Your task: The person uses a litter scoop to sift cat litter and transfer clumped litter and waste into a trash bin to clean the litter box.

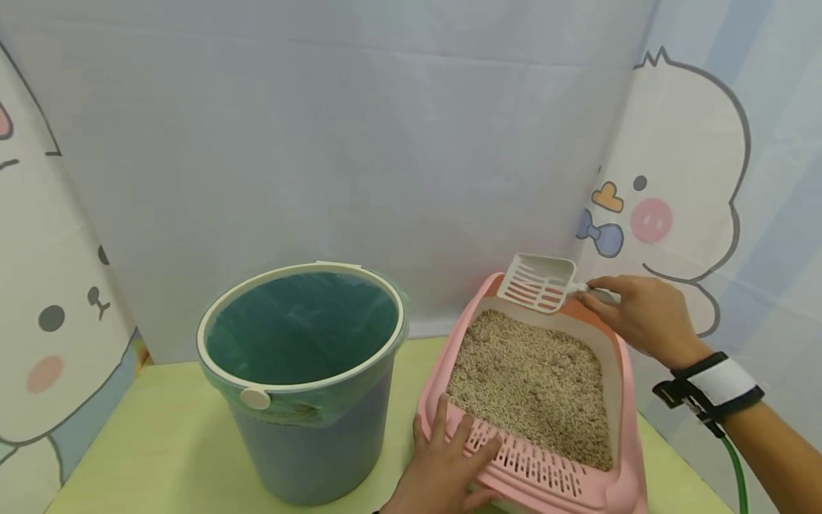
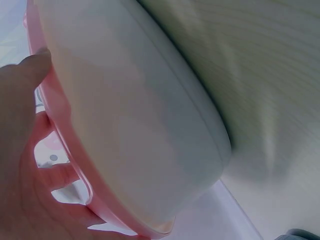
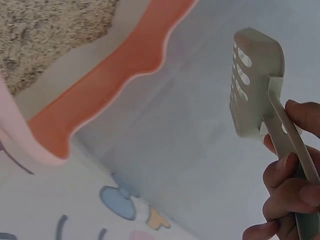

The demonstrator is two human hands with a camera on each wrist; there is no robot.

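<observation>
Fingers of the right hand curl round the scoop handle. We note the scoop hangs above the tray's far rim, its long axis running left from that hand, litter below. The left hand rests spread on the near rim. No writing legible.

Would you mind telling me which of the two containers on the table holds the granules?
The pink litter tray on the right, filled with beige granules. The grey bucket beside it, lined with a green bag, shows no granules inside.
</observation>
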